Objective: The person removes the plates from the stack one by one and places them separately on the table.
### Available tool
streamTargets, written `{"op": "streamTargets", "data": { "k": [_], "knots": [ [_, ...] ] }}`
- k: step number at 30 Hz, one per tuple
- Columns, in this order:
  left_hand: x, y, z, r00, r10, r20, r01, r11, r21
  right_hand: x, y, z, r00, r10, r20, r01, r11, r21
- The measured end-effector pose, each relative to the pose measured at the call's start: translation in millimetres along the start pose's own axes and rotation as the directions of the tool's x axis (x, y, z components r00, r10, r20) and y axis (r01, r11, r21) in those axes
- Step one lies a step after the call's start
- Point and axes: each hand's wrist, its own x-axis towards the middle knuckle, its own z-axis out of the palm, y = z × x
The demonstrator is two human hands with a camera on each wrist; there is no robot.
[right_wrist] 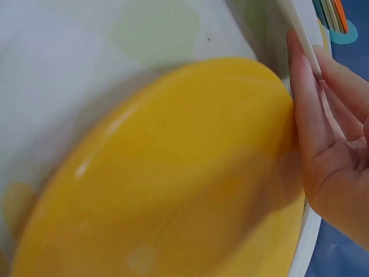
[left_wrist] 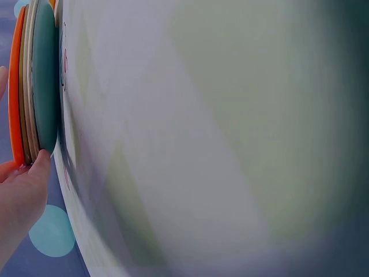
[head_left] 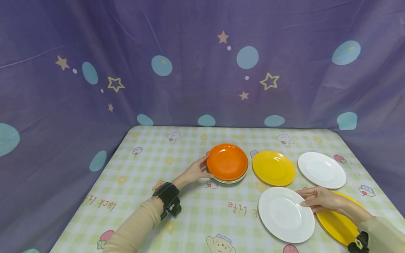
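My left hand (head_left: 196, 171) grips the left side of a stack of round plates, an orange plate (head_left: 227, 162) on top. Seen edge-on in the left wrist view, the stack has pale plates in the middle and a teal plate (left_wrist: 45, 81) at the bottom, with my thumb at its rim. A white plate (head_left: 286, 216) is pinched at its right edge by my right hand (head_left: 324, 200), thumb on top and fingers beneath. Below that hand lies a yellow plate (head_left: 336, 225), partly hidden by the forearm.
Another yellow plate (head_left: 273, 168) lies right of the stack, and a second white plate (head_left: 322, 170) beyond it at the far right. A checked cloth (head_left: 152, 168) covers the table. Purple curtain (head_left: 196, 91) hangs behind and at the sides.
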Motion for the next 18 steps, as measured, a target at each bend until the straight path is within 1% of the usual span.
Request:
{"op": "streamTargets", "data": {
  "k": [2,5,8,10,11,14,16,18],
  "knots": [
    [0.1,-0.5,-0.1,1.000,-0.004,-0.003,0.004,1.000,0.003,0.8,0,0,1.000,-0.008,0.000,0.008,1.000,0.000],
    [-0.1,-0.9,-0.3,1.000,0.005,0.000,-0.005,1.000,-0.007,1.5,0,0,1.000,-0.015,0.005,0.015,1.000,0.011],
    [-2.5,3.5,-0.6,1.000,0.008,0.007,-0.008,1.000,-0.030,1.4,-2,2,1.000,-0.004,-0.027,0.004,1.000,-0.008],
    [-5.2,9.0,-0.9,1.000,0.006,0.017,-0.005,0.999,-0.046,1.2,-4,5,0.998,0.005,-0.070,-0.009,0.998,-0.056],
    [-6.7,12.1,-0.9,1.000,0.004,0.023,-0.003,0.999,-0.052,0.9,-5,7,0.995,0.010,-0.103,-0.020,0.995,-0.097],
    [-10.5,20.0,-1.2,0.999,0.004,0.038,-0.002,0.998,-0.056,0.6,-8,13,0.979,0.008,-0.203,-0.056,0.972,-0.228],
    [-10.9,21.2,-1.4,0.999,0.012,0.039,-0.010,0.999,-0.043,0.7,-9,16,0.968,-0.008,-0.252,-0.069,0.953,-0.295],
    [-9.2,17.8,-1.5,0.999,0.013,0.032,-0.012,0.999,-0.042,1.6,-10,18,0.958,-0.032,-0.284,-0.072,0.934,-0.349]
  ]
}}
